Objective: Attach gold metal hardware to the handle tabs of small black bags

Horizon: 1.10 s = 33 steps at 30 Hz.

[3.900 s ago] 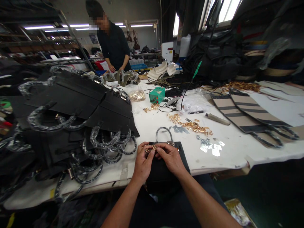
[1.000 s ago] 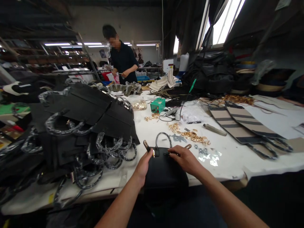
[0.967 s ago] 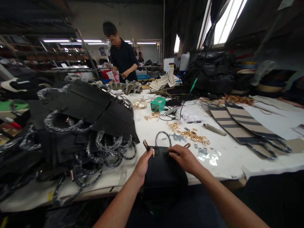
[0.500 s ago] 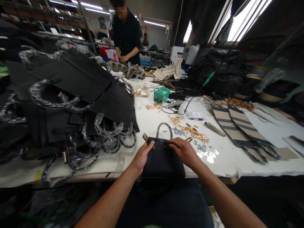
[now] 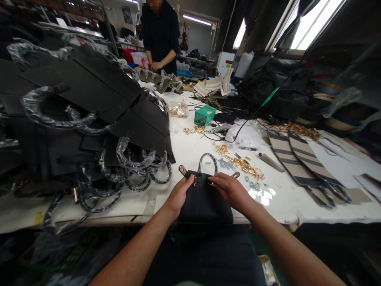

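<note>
A small black handbag panel (image 5: 205, 204) lies at the table's front edge, its plastic-wrapped handle (image 5: 207, 155) arching away from me. My left hand (image 5: 179, 194) grips its left side, thumb beside a gold fitting (image 5: 194, 180). A strap with a gold end (image 5: 182, 170) sticks out past that hand. On the right, my right hand (image 5: 228, 186) is closed, fingertips pinched at a small gold fitting (image 5: 210, 182) on the panel. Another gold-ended strap tip (image 5: 235, 174) shows behind those knuckles. What lies under the right fingers is partly hidden.
Black bag pieces with wrapped handles (image 5: 98, 83) are heaped at left. Gold fittings (image 5: 248, 167), metal plates (image 5: 262, 192), a grey-handled tool (image 5: 270, 162) and a green box (image 5: 204, 115) lie beyond. Striped panels (image 5: 300, 159) rest at right. A person (image 5: 160, 39) stands across the table.
My view has shifted slightly, so the surroundings sit a little differently. Both hands stay on the panel; the right fingers have moved only slightly at the fitting.
</note>
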### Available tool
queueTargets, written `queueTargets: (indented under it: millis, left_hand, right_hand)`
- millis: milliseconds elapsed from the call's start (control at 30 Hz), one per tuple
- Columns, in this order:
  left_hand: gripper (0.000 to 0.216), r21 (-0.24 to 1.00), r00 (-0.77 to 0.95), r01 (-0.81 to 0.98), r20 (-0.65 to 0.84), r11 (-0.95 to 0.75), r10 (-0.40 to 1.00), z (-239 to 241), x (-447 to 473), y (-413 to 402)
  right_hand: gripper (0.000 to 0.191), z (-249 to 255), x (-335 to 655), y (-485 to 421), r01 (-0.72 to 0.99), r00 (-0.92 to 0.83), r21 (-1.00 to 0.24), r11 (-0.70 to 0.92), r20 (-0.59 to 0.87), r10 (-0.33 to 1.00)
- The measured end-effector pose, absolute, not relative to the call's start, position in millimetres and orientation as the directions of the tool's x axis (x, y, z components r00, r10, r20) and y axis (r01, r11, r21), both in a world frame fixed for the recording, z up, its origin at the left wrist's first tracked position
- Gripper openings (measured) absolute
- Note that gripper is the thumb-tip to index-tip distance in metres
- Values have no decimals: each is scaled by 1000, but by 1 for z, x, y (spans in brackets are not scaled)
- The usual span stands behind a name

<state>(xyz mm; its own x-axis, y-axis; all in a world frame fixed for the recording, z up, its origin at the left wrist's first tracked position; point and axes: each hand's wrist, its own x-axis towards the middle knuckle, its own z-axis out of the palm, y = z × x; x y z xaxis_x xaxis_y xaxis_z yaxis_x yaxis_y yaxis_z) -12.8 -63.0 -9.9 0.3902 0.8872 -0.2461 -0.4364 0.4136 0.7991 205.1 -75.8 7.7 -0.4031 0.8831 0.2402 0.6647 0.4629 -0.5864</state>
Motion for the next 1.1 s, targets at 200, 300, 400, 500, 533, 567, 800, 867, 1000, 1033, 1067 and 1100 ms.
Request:
queueTargets:
  millis: [200,300,400,500,533,567,800,867,1000,1033,1067,1100]
  left_hand:
    - [44,768,407,-451,-276,455,871,-9,-12,-63]
    - [43,729,430,-464,-310,502,848,-8,-12,-64]
    - [43,709,440,-470,-329,526,836,-7,-12,-64]
    - [42,714,429,-463,-338,525,838,-6,-11,-64]
    - [42,712,428,-461,-345,530,835,-5,-11,-64]
    - [42,705,431,-459,-355,540,830,-4,-11,-65]
    - [44,659,451,-444,-420,607,787,0,-10,-66]
    - [44,646,452,-445,-437,621,778,0,-10,-66]
    - [42,624,438,-442,-477,645,762,2,-9,-66]
    - [41,621,432,-443,-484,647,761,2,-9,-67]
    - [41,619,427,-444,-490,648,760,2,-8,-67]
    - [40,619,422,-446,-492,647,761,3,-8,-67]
  right_hand:
    - [31,3,204,-69,623,-422,-621,475,244,873]
    - [32,1,205,-67,618,-436,-614,491,253,864]
    - [34,0,208,-67,606,-453,-614,505,255,854]
    - [36,0,210,-66,610,-477,-604,514,238,846]
    - [36,1,210,-66,621,-479,-592,514,233,846]
    - [35,1,210,-66,633,-482,-577,516,229,846]
    - [31,4,208,-67,724,-485,-441,531,223,846]
    - [28,6,206,-68,748,-501,-386,540,206,840]
    - [24,9,206,-67,799,-515,-257,544,176,839]
    - [23,9,206,-66,804,-514,-245,542,173,840]
    - [23,9,206,-64,801,-518,-246,545,170,838]
    - [23,9,207,-62,793,-526,-257,552,166,834]
